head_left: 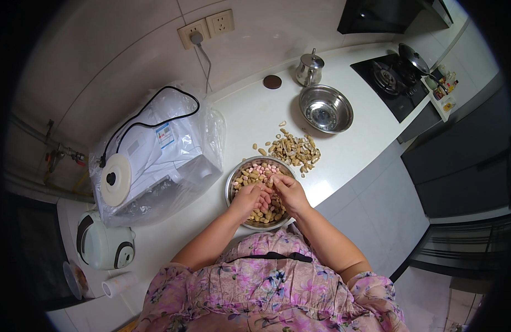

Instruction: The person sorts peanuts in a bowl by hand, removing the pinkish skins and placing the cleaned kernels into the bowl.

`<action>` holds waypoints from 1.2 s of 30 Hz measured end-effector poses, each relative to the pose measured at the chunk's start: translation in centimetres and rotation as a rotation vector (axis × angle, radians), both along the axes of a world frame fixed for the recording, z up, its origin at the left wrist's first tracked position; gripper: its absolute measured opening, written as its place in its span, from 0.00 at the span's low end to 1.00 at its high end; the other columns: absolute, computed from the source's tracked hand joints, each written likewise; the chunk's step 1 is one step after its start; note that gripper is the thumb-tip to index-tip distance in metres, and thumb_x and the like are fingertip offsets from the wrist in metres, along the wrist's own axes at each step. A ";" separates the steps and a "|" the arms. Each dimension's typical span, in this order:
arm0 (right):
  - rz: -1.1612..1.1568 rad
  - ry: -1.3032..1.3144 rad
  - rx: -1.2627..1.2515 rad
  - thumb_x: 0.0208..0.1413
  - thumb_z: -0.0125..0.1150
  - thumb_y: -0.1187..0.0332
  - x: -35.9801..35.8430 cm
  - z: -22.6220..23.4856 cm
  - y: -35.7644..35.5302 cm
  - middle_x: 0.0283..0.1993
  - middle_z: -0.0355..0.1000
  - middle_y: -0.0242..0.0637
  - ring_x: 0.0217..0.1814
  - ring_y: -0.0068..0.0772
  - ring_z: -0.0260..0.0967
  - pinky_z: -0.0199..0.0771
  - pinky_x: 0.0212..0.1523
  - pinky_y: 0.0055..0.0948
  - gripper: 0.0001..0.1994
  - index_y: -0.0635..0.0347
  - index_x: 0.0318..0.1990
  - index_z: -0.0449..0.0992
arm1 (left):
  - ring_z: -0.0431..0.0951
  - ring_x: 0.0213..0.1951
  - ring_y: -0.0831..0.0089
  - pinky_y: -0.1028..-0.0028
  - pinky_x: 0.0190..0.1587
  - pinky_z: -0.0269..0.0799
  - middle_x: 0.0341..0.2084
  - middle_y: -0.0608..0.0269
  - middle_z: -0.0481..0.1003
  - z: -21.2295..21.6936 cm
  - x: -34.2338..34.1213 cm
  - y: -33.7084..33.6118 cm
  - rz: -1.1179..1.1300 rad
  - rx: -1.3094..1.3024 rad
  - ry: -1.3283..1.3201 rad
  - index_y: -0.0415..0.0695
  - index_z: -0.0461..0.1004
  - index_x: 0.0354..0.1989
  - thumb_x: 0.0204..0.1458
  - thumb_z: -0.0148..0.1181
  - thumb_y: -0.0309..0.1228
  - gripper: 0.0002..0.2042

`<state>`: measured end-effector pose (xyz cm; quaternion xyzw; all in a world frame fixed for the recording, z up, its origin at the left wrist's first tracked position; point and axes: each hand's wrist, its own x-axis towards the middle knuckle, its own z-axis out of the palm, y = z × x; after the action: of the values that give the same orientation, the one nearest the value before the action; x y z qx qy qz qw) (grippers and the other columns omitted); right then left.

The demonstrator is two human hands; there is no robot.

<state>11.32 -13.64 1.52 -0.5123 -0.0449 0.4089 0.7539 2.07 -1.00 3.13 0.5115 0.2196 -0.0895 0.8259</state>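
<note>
A steel bowl (229, 192) stands at the counter's near edge. It holds unshelled peanuts (273, 214) and pink shelled kernels (268, 166). Over it, my left hand (251, 200) has its fingers curled inward; whatever lies in them is hidden. Close beside it, my right hand (289, 195) pinches a small pale peanut between thumb and fingertips. The two hands nearly touch. Just beyond the bowl, a loose heap of peanut shells (296, 150) spreads on the white counter, a few pieces scattered apart from it.
Behind the shells are a second steel bowl (326, 112), a lidded metal pot (310, 68) and a dark round lid (272, 82). A plastic-wrapped white appliance (172, 160) crowds the left, near a rice cooker (105, 242). A gas hob (389, 80) sits far right.
</note>
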 end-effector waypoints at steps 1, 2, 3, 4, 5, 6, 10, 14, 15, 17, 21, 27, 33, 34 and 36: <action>0.019 0.000 0.013 0.55 0.53 0.68 0.2 -0.1 -0.2 0.35 0.70 0.29 0.35 0.17 0.64 0.65 0.38 0.17 0.10 0.64 0.41 0.73 | 0.69 0.24 0.76 0.78 0.28 0.68 0.23 0.61 0.69 -0.1 -0.1 0.0 0.022 -0.004 0.007 0.38 0.67 0.36 0.59 0.37 0.34 0.13; 0.038 -0.001 0.026 0.55 0.54 0.68 0.3 -0.2 -0.4 0.37 0.70 0.30 0.37 0.17 0.65 0.66 0.39 0.17 0.11 0.64 0.42 0.73 | 0.70 0.25 0.75 0.78 0.30 0.69 0.23 0.61 0.69 -0.2 -0.1 0.0 0.044 -0.008 0.014 0.37 0.67 0.37 0.58 0.39 0.33 0.12; 0.033 -0.028 0.015 0.55 0.53 0.68 0.3 -0.3 -0.4 0.37 0.71 0.30 0.37 0.17 0.65 0.66 0.39 0.18 0.11 0.64 0.42 0.73 | 0.71 0.26 0.75 0.78 0.31 0.70 0.24 0.61 0.69 -0.2 -0.2 0.0 0.065 -0.022 0.022 0.37 0.67 0.37 0.58 0.41 0.32 0.11; 0.029 -0.056 0.003 0.55 0.53 0.69 0.3 -0.1 -0.4 0.36 0.71 0.30 0.36 0.18 0.65 0.66 0.39 0.19 0.10 0.64 0.42 0.73 | 0.71 0.27 0.75 0.77 0.33 0.71 0.26 0.61 0.70 -0.3 -0.1 0.0 0.078 -0.037 0.021 0.37 0.67 0.38 0.57 0.42 0.32 0.11; 0.024 -0.083 -0.009 0.55 0.53 0.69 0.3 -0.1 -0.4 0.35 0.71 0.30 0.36 0.19 0.65 0.66 0.38 0.20 0.10 0.64 0.41 0.72 | 0.71 0.29 0.74 0.77 0.34 0.71 0.27 0.61 0.70 -0.4 -0.2 -0.1 0.091 -0.052 0.020 0.37 0.67 0.38 0.57 0.44 0.32 0.10; 0.026 -0.056 0.005 0.55 0.54 0.69 0.3 -0.1 -0.4 0.36 0.71 0.30 0.37 0.19 0.65 0.66 0.39 0.19 0.10 0.64 0.42 0.73 | 0.72 0.30 0.74 0.76 0.35 0.71 0.28 0.61 0.70 -0.5 -0.1 -0.1 0.095 -0.067 0.009 0.37 0.67 0.38 0.57 0.45 0.31 0.10; 0.024 -0.035 0.044 0.54 0.55 0.69 0.3 0.1 -0.4 0.38 0.70 0.31 0.39 0.19 0.65 0.66 0.41 0.18 0.11 0.64 0.42 0.73 | 0.73 0.32 0.73 0.75 0.37 0.71 0.31 0.60 0.71 -0.4 0.0 -0.3 0.108 -0.125 -0.051 0.37 0.68 0.39 0.55 0.49 0.32 0.10; 0.057 -0.024 0.073 0.54 0.55 0.69 0.4 0.1 -0.6 0.39 0.70 0.32 0.40 0.19 0.65 0.66 0.41 0.18 0.10 0.64 0.42 0.73 | 0.73 0.31 0.74 0.75 0.37 0.72 0.30 0.61 0.71 -0.4 0.0 -0.1 0.116 -0.163 -0.090 0.38 0.68 0.39 0.55 0.50 0.32 0.10; 0.085 -0.094 0.051 0.54 0.54 0.70 0.5 0.2 -0.6 0.40 0.70 0.32 0.41 0.20 0.65 0.65 0.43 0.19 0.10 0.64 0.42 0.73 | 0.73 0.31 0.74 0.75 0.36 0.72 0.30 0.61 0.72 -0.4 0.0 0.0 0.133 -0.146 -0.092 0.38 0.69 0.38 0.54 0.50 0.31 0.09; 0.143 -0.233 0.006 0.54 0.54 0.71 0.6 0.6 -0.7 0.40 0.70 0.33 0.44 0.22 0.64 0.63 0.47 0.22 0.10 0.65 0.42 0.72 | 0.73 0.30 0.75 0.76 0.36 0.72 0.30 0.62 0.72 -0.5 0.0 0.0 0.155 -0.111 -0.092 0.38 0.69 0.38 0.54 0.51 0.30 0.08; 0.203 -0.310 -0.095 0.53 0.56 0.71 0.6 2.3 -1.2 0.39 0.71 0.34 0.42 0.22 0.66 0.65 0.45 0.21 0.10 0.65 0.41 0.72 | 0.73 0.29 0.77 0.78 0.33 0.72 0.29 0.62 0.72 -0.7 -0.2 0.2 0.190 -0.061 -0.098 0.37 0.70 0.38 0.51 0.55 0.26 0.08; 0.270 -0.372 -0.105 0.52 0.57 0.70 1.2 2.7 -1.5 0.33 0.72 0.32 0.32 0.19 0.68 0.68 0.36 0.16 0.08 0.65 0.37 0.73 | 0.73 0.28 0.78 0.81 0.32 0.71 0.29 0.63 0.72 -1.1 -0.2 0.4 0.130 0.067 -0.108 0.37 0.69 0.38 0.49 0.56 0.22 0.08; 0.185 0.012 -0.047 0.52 0.58 0.68 1.5 2.0 -1.5 0.27 0.70 0.29 0.24 0.15 0.65 0.68 0.27 0.13 0.08 0.64 0.34 0.73 | 0.72 0.28 0.78 0.81 0.32 0.71 0.28 0.63 0.71 -0.7 0.1 0.3 0.101 0.020 -0.125 0.38 0.69 0.37 0.48 0.57 0.21 0.08; 0.180 0.065 -0.056 0.52 0.58 0.68 1.5 2.0 -1.4 0.27 0.70 0.29 0.24 0.15 0.65 0.68 0.27 0.13 0.08 0.64 0.34 0.73 | 0.72 0.28 0.78 0.82 0.32 0.71 0.28 0.64 0.71 -0.8 0.1 0.3 0.098 0.021 -0.127 0.38 0.69 0.37 0.48 0.57 0.21 0.08; 0.166 0.087 -0.076 0.51 0.58 0.69 1.5 2.0 -1.3 0.26 0.70 0.29 0.23 0.15 0.65 0.67 0.26 0.13 0.07 0.64 0.34 0.73 | 0.72 0.28 0.78 0.82 0.33 0.70 0.28 0.64 0.71 -1.3 0.0 0.4 0.095 0.029 -0.133 0.38 0.69 0.37 0.48 0.57 0.21 0.08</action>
<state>12.81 -14.95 3.53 -0.5168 -0.0391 0.4932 0.6987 2.12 -0.60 1.81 0.5171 0.1896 -0.0128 0.8346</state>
